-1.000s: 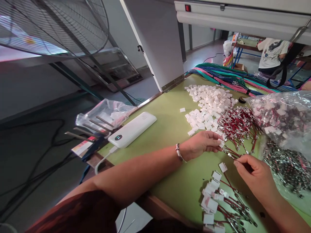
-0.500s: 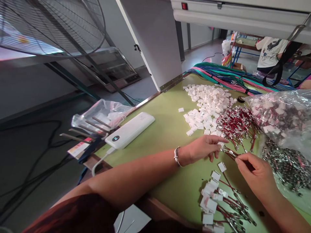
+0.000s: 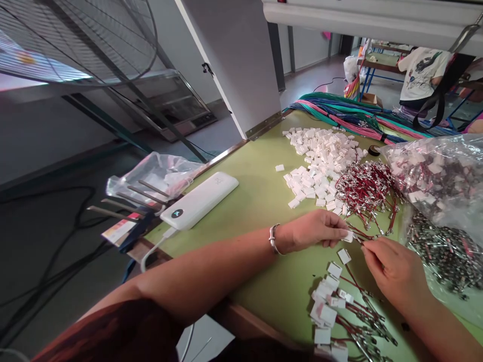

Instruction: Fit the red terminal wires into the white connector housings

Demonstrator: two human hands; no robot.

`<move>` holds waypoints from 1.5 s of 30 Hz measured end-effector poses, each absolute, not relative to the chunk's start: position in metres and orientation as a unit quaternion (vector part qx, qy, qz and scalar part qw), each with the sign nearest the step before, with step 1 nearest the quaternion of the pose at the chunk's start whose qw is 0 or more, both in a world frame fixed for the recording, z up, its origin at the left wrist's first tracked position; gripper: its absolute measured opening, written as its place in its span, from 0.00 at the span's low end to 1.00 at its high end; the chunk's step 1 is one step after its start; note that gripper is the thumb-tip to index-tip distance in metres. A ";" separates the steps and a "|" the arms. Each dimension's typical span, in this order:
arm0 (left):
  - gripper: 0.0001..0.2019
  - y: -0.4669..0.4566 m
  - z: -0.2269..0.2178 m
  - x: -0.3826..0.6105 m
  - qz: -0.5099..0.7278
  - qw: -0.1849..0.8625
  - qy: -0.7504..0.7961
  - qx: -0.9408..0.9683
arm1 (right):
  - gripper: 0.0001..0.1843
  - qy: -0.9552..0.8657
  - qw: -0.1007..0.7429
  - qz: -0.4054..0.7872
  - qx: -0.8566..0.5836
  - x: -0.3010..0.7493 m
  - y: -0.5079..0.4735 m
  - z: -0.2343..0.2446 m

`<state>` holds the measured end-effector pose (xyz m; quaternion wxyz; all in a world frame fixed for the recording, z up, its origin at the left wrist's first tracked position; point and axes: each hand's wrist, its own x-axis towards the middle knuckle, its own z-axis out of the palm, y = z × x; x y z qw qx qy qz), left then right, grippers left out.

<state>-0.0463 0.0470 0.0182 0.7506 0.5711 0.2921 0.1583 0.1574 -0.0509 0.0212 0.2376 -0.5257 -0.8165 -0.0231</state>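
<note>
My left hand (image 3: 320, 230) pinches a small white connector housing (image 3: 347, 236) between thumb and fingers. Just to its right, my right hand (image 3: 392, 266) is closed on a short dark red wire (image 3: 359, 240), whose end meets the housing; how deep it sits inside I cannot tell. Beyond both hands lies a heap of red wires with metal terminals (image 3: 368, 188). A pile of loose white housings (image 3: 320, 156) spreads beside that heap. Nearer to me, several wires fitted with white housings (image 3: 325, 314) lie in a loose stack.
A white power bank (image 3: 202, 200) with a cable lies on the green table (image 3: 252, 176). Clear bags of parts (image 3: 441, 176) crowd the right side. Bundled coloured wires (image 3: 339, 118) run along the back. A large fan (image 3: 75, 40) stands left; a person (image 3: 424, 75) sits far behind.
My left fingers, stretched out before, have closed on the white housing. My right hand has shifted slightly left and up, bringing the wire against it. The view has tilted a little.
</note>
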 end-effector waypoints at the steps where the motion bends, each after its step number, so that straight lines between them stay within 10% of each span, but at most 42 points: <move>1: 0.14 0.047 0.018 -0.047 0.156 0.763 0.293 0.554 | 0.14 -0.828 0.222 -0.061 -0.511 0.157 -0.051 0.022; 7: 0.18 0.047 0.018 -0.046 0.120 0.772 0.332 0.528 | 0.17 -0.871 0.181 -0.130 -0.438 0.153 -0.054 0.026; 26: 0.22 0.044 0.020 -0.045 0.118 0.733 0.315 0.591 | 0.14 -0.767 0.268 0.211 -0.543 0.155 -0.052 0.030; 45: 0.11 0.036 0.024 -0.043 0.120 0.613 0.312 0.716 | 0.17 -0.807 0.244 0.104 -0.528 0.144 -0.057 0.023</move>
